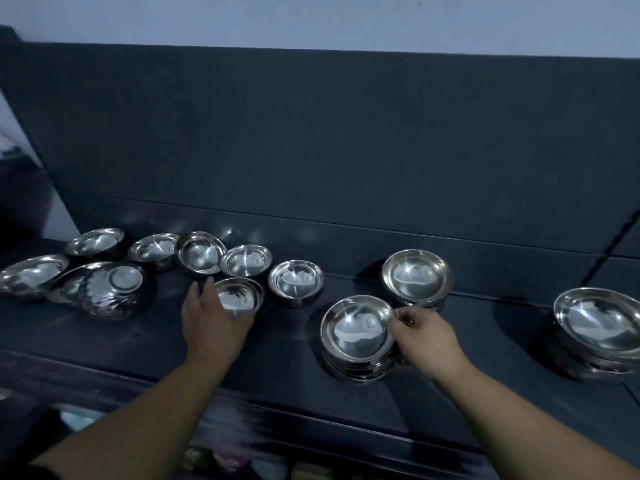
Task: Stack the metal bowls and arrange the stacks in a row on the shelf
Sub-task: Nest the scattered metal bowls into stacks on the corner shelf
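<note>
Shiny metal bowls lie on a dark shelf (277, 344). My left hand (211, 317) grips the near side of a single small bowl (240, 294) at centre left. My right hand (426, 334) pinches the right rim of the top bowl of a near stack (356, 332). A second stack (417, 277) stands just behind it, and a third stack (595, 322) stands at the far right. Several loose bowls (246, 259) are scattered at the left, one of them upside down (116, 289).
A dark back panel (346, 150) rises behind the shelf. The shelf's front edge (311, 414) runs below my forearms, with coloured items dimly visible on a lower level (225, 459). Bare shelf surface lies between the second and third stacks.
</note>
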`<state>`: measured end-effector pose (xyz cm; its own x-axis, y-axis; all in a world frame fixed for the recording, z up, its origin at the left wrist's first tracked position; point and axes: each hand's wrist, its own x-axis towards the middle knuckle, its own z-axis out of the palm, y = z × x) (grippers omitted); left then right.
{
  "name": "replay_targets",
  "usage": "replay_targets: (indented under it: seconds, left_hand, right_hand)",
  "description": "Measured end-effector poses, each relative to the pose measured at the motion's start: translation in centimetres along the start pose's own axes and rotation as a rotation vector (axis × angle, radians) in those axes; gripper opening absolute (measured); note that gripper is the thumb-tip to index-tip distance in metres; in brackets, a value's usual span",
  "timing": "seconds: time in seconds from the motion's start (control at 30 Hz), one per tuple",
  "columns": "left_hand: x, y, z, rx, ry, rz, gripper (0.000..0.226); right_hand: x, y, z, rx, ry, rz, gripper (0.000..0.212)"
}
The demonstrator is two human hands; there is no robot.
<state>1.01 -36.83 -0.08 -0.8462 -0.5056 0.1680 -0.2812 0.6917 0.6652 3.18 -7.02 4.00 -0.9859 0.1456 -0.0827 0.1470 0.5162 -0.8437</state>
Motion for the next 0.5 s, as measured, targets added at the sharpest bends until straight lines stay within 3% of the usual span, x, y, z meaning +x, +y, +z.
replay_targets:
  seconds: [0.07,0.23,0.37,0.5]
  left_hand:
    - [0.8,-0.5,-0.1,-0.085,-0.007,-0.097,0.094]
    - [2.1,-1.7,-0.9,-0.189,-0.105,-0.362,0.067]
    - [2.4,-2.2,-0.9,-0.316,-0.161,-0.439,0.033]
    - [1.3,-1.2,-1.7,-0.459,-0.152,-0.43,0.022]
  right_hand:
    - [0.2,0.1,0.6,0.034,0.001,0.006,0.019]
    - [0.5,0.0,1.9,0.069,-0.004,0.034,0.017]
    - [0.2,-0.5,2.7,0.118,-0.027,0.046,0.016]
    - [0.2,-0.5,2.9,0.156,-0.016,0.047,0.012]
